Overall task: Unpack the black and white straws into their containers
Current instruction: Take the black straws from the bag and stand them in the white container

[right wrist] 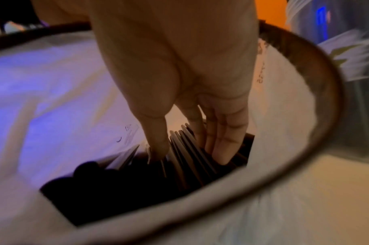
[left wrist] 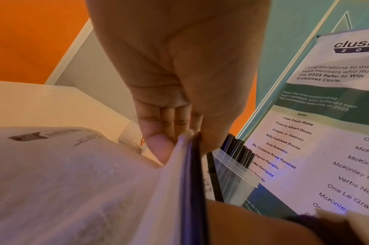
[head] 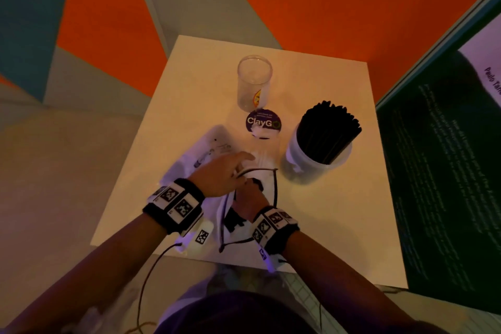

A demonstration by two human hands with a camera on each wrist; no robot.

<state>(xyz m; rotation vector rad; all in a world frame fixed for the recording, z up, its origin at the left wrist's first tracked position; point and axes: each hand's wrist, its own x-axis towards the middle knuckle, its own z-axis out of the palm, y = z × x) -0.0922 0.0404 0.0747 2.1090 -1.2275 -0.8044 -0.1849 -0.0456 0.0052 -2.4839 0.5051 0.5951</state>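
A white bag [head: 206,152] with a dark rim [right wrist: 305,58] lies on the white table [head: 339,211]. My left hand [left wrist: 179,142] pinches the bag's rim and holds the mouth open. My right hand [right wrist: 190,154] is down inside the bag, thumb on one side and fingers on the other of a bunch of black straws [right wrist: 185,169]. To the right stands a white tub [head: 303,160] packed with black straws [head: 329,130]. An empty clear jar [head: 254,84] stands at the back. No white straws show clearly.
A round purple ClayGo lid [head: 263,122] lies between the jar and the bag. A dark printed poster board [head: 447,171] leans along the table's right side. Wrist cables hang off the near edge. Orange floor surrounds the table.
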